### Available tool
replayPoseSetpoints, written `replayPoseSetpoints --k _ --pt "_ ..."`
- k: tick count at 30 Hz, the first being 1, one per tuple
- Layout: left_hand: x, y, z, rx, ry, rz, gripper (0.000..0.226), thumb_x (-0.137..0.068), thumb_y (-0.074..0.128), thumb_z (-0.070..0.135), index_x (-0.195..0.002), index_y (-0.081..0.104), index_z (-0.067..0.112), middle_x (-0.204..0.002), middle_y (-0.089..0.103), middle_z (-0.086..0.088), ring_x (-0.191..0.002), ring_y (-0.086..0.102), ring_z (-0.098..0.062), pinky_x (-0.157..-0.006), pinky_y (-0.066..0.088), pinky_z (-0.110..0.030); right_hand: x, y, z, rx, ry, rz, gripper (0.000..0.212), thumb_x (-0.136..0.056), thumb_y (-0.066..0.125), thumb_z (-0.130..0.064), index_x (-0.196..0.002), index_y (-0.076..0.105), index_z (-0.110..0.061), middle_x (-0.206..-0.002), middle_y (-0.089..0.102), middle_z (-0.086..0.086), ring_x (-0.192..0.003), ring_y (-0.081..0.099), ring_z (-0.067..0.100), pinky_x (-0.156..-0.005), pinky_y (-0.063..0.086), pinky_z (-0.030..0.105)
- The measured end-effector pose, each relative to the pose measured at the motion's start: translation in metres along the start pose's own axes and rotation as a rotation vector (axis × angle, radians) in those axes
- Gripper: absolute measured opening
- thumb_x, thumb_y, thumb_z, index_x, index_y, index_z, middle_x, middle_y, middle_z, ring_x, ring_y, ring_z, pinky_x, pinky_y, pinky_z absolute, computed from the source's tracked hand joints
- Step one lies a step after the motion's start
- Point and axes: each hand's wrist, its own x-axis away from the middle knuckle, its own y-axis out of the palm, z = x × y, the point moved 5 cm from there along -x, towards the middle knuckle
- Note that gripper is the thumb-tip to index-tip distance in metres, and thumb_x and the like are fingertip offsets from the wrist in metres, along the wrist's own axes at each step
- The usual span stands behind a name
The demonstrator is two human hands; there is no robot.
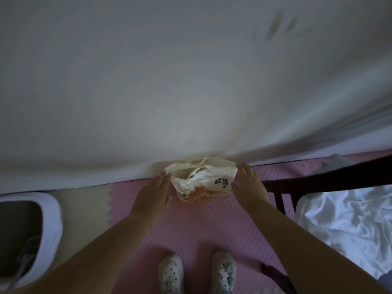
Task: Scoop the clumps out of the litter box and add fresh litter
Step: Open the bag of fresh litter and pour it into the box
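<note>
Left arm — bare, extended forward and down from the lower left. Left hand (153, 188): fingers straight and together, palm turned inward to the right. Right arm — bare, extended from the lower right, angled inward. Right hand (247, 183): fingers spread loosely, palm turned inward to the left. Both hands level with each other, apart, palms facing.

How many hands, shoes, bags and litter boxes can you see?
Bare hands: 2, the left hand and the right hand, one flat on each side of the bag
White clog shoes with holes: 2
Crumpled cream paper bag with black print: 1
White-rimmed litter box at the left edge: 1
Total: 6
</note>
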Motion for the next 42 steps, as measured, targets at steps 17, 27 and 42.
replayPoseSetpoints --k 17,27,42 --pt "-0.048 0.034 -0.028 -0.092 -0.077 0.052 0.019 -0.085 0.059 0.001 -0.1 0.061 0.014 -0.106 0.055 -0.004 -0.102 0.055 -0.025 -0.074 0.05 -0.039 -0.013 0.023 0.018 -0.126 0.078 0.193 0.007 -0.09 0.053 -0.009 -0.096 0.051 -0.012 -0.095 0.059 0.006 -0.087 0.054 0.028 -0.064 0.043 0.036" --pt "0.068 -0.118 -0.01 0.108 0.027 0.284 0.006 -0.088 0.062 0.01 -0.085 0.064 0.015 -0.084 0.059 0.002 -0.08 0.056 -0.019 -0.059 0.047 -0.032 0.072 -0.096 -0.027 -0.204 -0.089 0.225 0.003 -0.091 0.058 -0.014 -0.092 0.061 -0.014 -0.084 0.059 -0.004 -0.077 0.057 0.021 -0.061 0.037 0.03" --pt "0.361 -0.542 0.034 0.304 -0.117 1.085 0.011 -0.089 0.061 0.01 -0.094 0.068 0.017 -0.095 0.062 0.005 -0.082 0.058 -0.008 -0.069 0.039 -0.001 0.298 -0.476 -0.279 -0.461 -0.776 0.66 0.011 -0.087 0.067 -0.011 -0.088 0.068 -0.022 -0.083 0.062 -0.017 -0.083 0.056 -0.001 -0.073 0.042 0.006"
